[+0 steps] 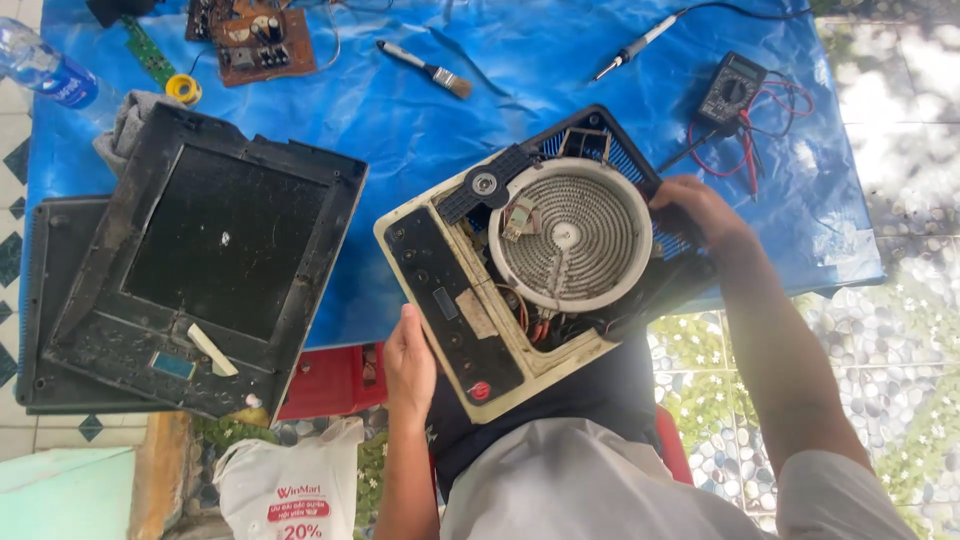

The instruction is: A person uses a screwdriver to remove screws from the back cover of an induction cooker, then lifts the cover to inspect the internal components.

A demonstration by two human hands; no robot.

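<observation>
An opened electric cooker base with a cream rim, black control strip and a round grey coil heater is tilted over the near edge of the blue-covered table. My left hand grips its near-left edge beside the control strip. My right hand holds its far-right corner by the black casing. A small fan part sits at the top of the heater.
A black top cover with glass panel lies at left on another black plate. At the back are a circuit board, paintbrush, soldering iron, multimeter, solder reel, water bottle. A white bag and red crate sit below.
</observation>
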